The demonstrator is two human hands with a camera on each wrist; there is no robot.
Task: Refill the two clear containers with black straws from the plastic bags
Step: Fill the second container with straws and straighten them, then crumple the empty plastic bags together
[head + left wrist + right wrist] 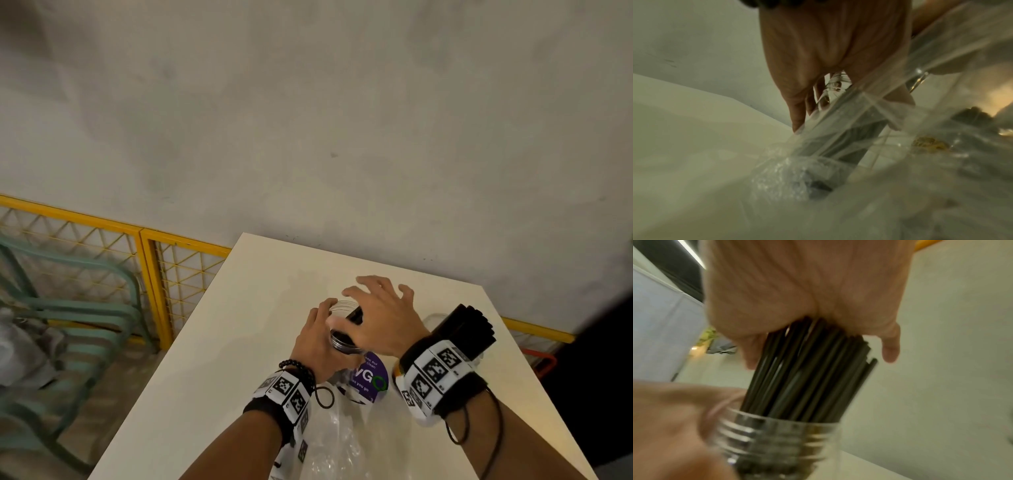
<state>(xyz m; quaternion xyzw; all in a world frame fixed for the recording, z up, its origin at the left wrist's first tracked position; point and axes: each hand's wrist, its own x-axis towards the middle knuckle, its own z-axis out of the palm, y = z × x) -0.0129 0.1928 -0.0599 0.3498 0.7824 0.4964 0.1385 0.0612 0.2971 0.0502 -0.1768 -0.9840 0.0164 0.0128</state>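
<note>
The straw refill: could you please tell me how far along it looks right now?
Done, it seems: one container at the right already stands packed with black straws. In hand: the left hand holds the second clear container by its threaded neck while the right hand presses its palm on a bundle of straws sticking out of its mouth. Left: seating that bundle; a crumpled plastic bag lies nearer.

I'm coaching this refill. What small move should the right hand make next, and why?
Probably press the right hand down: its palm caps the black straws, which stick well out of the clear container that the left hand steadies.
</note>
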